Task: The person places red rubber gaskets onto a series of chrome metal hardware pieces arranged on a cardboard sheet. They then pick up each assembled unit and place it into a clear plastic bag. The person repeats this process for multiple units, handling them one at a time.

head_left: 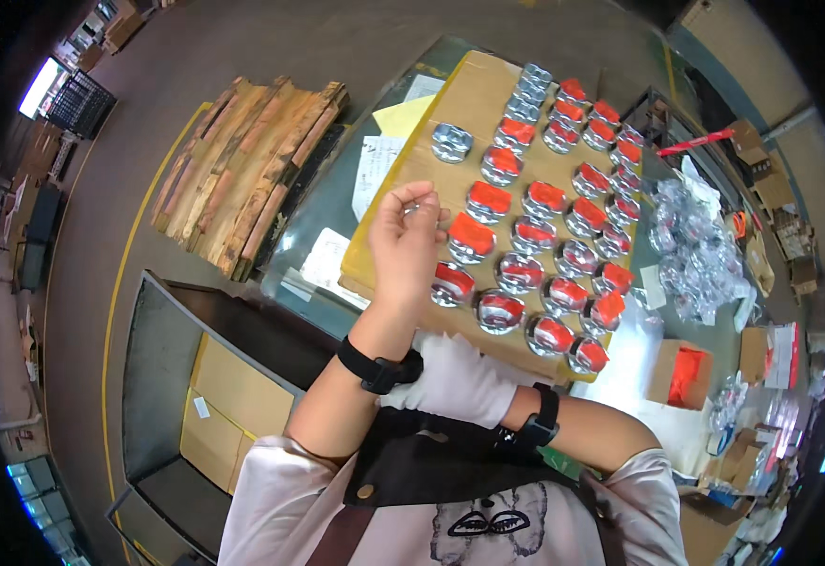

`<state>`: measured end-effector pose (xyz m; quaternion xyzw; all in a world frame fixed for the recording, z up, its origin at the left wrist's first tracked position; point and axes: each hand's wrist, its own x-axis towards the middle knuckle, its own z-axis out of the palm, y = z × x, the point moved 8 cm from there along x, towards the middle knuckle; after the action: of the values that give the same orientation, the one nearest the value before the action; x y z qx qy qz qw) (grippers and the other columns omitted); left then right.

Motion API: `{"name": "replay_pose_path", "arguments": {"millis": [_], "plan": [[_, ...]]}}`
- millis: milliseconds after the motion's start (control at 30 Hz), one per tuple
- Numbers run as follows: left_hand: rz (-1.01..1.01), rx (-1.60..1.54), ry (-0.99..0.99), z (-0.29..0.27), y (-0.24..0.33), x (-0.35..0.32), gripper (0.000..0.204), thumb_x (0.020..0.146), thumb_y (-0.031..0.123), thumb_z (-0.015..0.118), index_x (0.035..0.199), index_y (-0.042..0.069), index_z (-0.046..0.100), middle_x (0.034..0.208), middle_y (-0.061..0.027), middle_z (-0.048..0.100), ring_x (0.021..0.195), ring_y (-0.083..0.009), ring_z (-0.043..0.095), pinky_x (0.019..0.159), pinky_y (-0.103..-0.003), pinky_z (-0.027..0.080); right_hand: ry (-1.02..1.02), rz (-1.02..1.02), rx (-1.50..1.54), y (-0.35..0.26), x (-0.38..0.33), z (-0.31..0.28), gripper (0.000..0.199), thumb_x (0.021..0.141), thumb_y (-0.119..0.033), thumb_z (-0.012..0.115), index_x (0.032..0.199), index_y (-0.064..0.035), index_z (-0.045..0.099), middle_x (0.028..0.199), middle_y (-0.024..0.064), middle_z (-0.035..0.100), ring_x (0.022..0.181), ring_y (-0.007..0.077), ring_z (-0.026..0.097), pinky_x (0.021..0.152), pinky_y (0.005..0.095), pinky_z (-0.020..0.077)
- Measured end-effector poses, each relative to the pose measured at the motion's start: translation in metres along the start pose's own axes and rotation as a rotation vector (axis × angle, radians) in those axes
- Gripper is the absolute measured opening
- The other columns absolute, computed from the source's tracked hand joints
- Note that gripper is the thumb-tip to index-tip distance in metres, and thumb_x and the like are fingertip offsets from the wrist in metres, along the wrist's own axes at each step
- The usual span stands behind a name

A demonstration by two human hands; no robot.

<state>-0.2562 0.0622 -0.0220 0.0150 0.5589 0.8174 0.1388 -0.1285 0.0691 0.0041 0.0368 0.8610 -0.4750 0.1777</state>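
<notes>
My left hand (407, 241) is bare and reaches over the left side of a cardboard-topped board (469, 85). Its thumb and fingertips are pinched together; what they hold, if anything, is too small to make out. My right hand (455, 377), in a white glove, lies by my left wrist at the near edge of the board, its fingers mostly hidden. Rows of shiny round metal parts (501, 309) cover the board's right side, most with red pieces (472, 236) on top. One plain metal part (452, 141) sits apart, beyond my left hand.
Papers (375, 170) lie along the table's left side. At right are a heap of clear plastic-wrapped parts (700, 245) and a small carton (679, 375) with red pieces inside. A wooden pallet (242, 174) stands at left, above a grey metal bin (162, 368) holding flat cardboard.
</notes>
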Motion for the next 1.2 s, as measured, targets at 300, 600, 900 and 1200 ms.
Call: {"name": "replay_pose_path", "arguments": {"millis": [300,600,900,1200], "plan": [[-0.123,-0.049,-0.157,0.105,-0.069,-0.095,0.017,0.093,0.009,0.059,0.109,0.005,0.058,0.089,-0.0018,0.063,0.075,-0.0065,0.059,0.057,-0.020,0.046,0.430,-0.298,-0.270,0.057,-0.136,-0.037,0.038,0.072,-0.040,0.071,0.089,-0.0071,0.065,0.074,0.0112,0.062,0.066,0.0321,0.062,0.060,0.0426,0.0497],[-0.683,-0.220,-0.303,0.227,-0.185,-0.194,0.013,0.092,0.006,0.057,0.106,0.007,0.056,0.082,-0.0034,0.063,0.074,-0.0128,0.064,0.059,-0.026,0.050,0.774,-0.230,-0.515,0.151,-0.260,-0.093,0.033,0.071,-0.040,0.068,0.074,-0.0088,0.061,0.073,0.0075,0.058,0.073,0.0259,0.061,0.068,0.0398,0.0460],[0.641,0.935,-0.978,0.305,-0.226,-0.253,0.014,0.086,0.003,0.057,0.099,0.002,0.060,0.091,-0.0181,0.062,0.078,-0.0319,0.063,0.072,-0.039,0.051,0.583,0.062,-0.432,0.226,-0.308,-0.104,0.038,0.077,-0.046,0.066,0.073,-0.0078,0.063,0.069,0.0119,0.062,0.063,0.0304,0.063,0.063,0.0410,0.0492],[-0.833,-0.145,-0.329,0.299,-0.295,-0.229,0.012,0.096,0.007,0.050,0.106,0.007,0.055,0.087,-0.0062,0.061,0.076,-0.0149,0.061,0.063,-0.028,0.052,0.635,0.092,-0.233,0.256,-0.329,-0.127,0.047,0.083,-0.050,0.062,0.087,-0.0031,0.062,0.077,0.0162,0.065,0.068,0.0337,0.066,0.063,0.0432,0.0536]]}}
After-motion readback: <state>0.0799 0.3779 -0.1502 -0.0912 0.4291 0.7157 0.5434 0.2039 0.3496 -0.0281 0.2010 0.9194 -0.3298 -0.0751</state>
